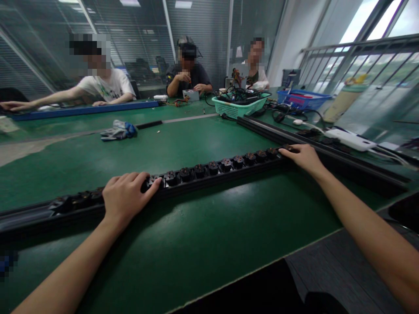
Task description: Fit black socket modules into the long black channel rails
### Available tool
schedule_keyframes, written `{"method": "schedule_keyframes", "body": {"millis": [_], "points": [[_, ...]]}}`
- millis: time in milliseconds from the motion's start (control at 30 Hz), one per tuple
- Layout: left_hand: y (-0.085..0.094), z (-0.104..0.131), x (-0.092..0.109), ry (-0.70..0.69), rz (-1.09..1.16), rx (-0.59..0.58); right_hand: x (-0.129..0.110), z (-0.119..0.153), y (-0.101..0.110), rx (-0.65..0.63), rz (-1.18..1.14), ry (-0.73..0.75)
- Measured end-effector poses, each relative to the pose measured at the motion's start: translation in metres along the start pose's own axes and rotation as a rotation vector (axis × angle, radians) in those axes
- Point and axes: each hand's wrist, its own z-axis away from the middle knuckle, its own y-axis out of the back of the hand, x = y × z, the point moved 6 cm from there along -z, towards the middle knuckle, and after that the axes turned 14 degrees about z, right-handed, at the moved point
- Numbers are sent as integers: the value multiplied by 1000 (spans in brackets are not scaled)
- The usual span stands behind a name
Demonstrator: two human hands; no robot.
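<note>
**Left hand and right hand on a long, black, trough-shaped strip**

The strip lies slantwise on a smooth green bench, from the near left to the right. At far left, a person in a white T-shirt stretches an arm along a long blue bar; nearer lie crumpled grey-and-blue gloves. The left hand grips the strip, fingers bent over it, thumb against one of the black, rounded, socket-like modules (their tops show small coppery parts). More modules stand in a row between the hands. Farther back, a person in a dark shirt handles a small grey box; right of it sits a mint-green, perforated plastic basket heaped with black cables. The right hand bends over the row's right end, touching it; whether it grips, I cannot tell. Beside it run long black rails, and beyond them lies a white, oblong power strip.
</note>
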Motion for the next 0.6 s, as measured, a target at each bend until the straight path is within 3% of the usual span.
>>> {"method": "schedule_keyframes", "body": {"millis": [600], "points": [[0,0,0,-9,-4,6,18,-6,1,-20,57,-68]]}}
